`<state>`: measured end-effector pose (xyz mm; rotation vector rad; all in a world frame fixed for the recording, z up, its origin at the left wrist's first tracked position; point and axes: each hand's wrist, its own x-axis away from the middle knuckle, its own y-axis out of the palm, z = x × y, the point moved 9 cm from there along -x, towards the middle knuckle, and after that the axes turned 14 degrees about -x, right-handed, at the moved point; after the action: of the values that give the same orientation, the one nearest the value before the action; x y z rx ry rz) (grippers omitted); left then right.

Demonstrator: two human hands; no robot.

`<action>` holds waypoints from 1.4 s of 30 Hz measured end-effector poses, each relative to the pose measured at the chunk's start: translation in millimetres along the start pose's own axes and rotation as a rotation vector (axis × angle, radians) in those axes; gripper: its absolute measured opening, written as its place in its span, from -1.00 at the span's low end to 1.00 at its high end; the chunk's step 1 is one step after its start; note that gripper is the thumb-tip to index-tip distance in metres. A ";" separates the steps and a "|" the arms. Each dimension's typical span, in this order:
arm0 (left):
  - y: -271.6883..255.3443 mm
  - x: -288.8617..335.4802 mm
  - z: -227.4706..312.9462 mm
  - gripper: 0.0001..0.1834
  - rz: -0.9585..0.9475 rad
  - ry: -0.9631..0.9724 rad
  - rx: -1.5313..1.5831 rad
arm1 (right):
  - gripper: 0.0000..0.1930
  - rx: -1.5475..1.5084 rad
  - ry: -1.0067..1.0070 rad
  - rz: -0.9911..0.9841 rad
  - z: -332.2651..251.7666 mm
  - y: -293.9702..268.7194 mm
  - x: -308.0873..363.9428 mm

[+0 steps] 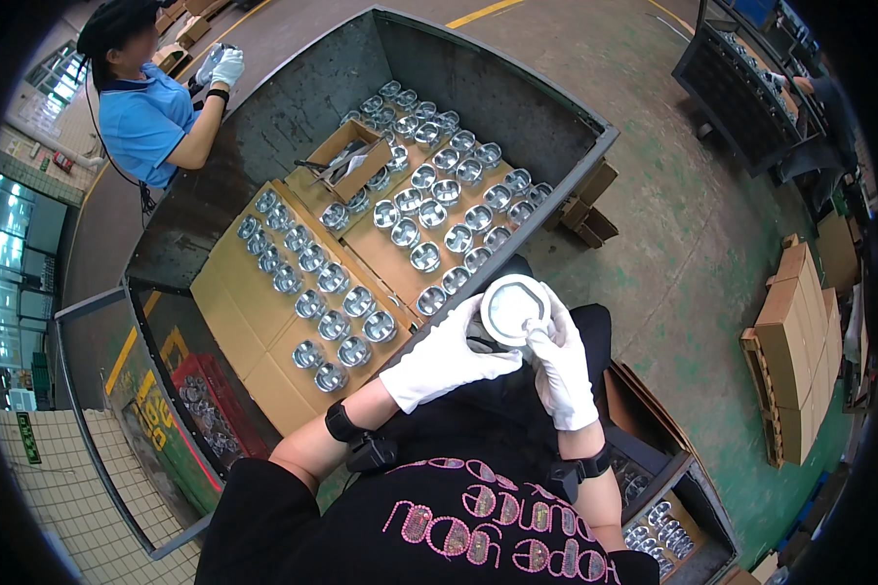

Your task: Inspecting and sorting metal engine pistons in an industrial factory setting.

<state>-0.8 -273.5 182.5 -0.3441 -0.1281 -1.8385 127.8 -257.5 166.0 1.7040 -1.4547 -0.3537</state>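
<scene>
A round silvery metal piston (513, 304) is held up before my chest, its round face turned up to view. My left hand (444, 363), in a white glove, curls around its left side and underside. My right hand (564, 378), gloved in white too, grips the right side with finger and thumb at the lower right of the face. Beyond my hands stands a large grey metal bin (502, 73). Rows of similar pistons (425, 256) stand in it on brown cardboard sheets (242, 300).
An open cardboard box (353, 168) with dark items sits among the pistons. A co-worker (146, 122) in blue stands at the bin's far left. Lower left is a red crate (210, 409) of parts. More pistons (665, 531) lie near my right elbow. Cardboard stacks (795, 341) stand at right.
</scene>
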 end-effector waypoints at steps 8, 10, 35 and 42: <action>-19.8 -0.8 -7.2 -0.44 0.109 -0.101 0.078 | -0.16 0.029 0.029 -0.024 1.3 2.7 -1.1; -27.5 -14.3 -39.8 -0.51 0.020 -0.220 0.576 | -0.17 0.120 0.112 -0.069 12.0 11.4 -2.4; -336.6 161.3 -308.0 -0.75 0.659 -0.740 -1.147 | -0.54 1.411 -0.557 -0.558 71.1 90.3 -25.7; -328.0 144.4 -342.6 -0.79 0.688 -0.680 -1.182 | -0.54 1.441 -0.608 -0.576 75.0 89.5 -21.5</action>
<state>-407.7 -399.9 -71.0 -1.6010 0.5779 -0.8672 10.2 -265.8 180.6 3.4358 -1.7247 -0.0615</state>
